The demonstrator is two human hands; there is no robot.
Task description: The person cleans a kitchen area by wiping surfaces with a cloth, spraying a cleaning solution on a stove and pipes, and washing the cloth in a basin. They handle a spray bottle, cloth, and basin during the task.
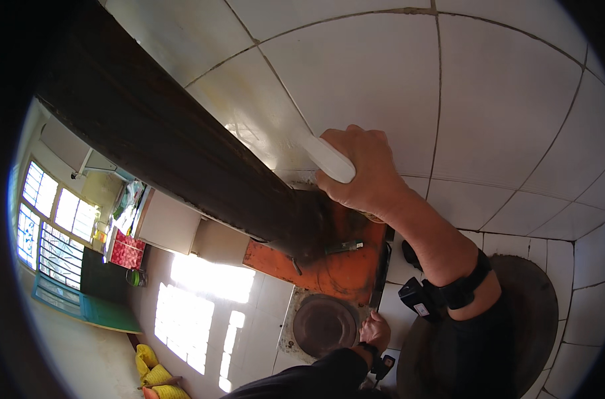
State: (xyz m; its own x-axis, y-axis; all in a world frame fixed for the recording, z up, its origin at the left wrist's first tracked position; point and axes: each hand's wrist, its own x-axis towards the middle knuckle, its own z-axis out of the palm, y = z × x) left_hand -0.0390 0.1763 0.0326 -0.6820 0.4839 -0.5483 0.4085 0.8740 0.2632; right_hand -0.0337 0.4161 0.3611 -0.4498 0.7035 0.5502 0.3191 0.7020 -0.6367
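My right hand (365,163) is wrapped around a white oblong tool (335,163), its far end at the tiled wall (369,80); whether it touches, I cannot tell. The dark pipe (182,139) slants beside it. Lower down, my left hand (375,330) is curled near the orange stove (342,269); I cannot tell if it grips anything. Farther off are barred windows (57,243).

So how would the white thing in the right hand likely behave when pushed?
The white thing is probably stiff: its outline shows no sag. It seems light, being slim in the right hand; its smooth surface may be slippery.
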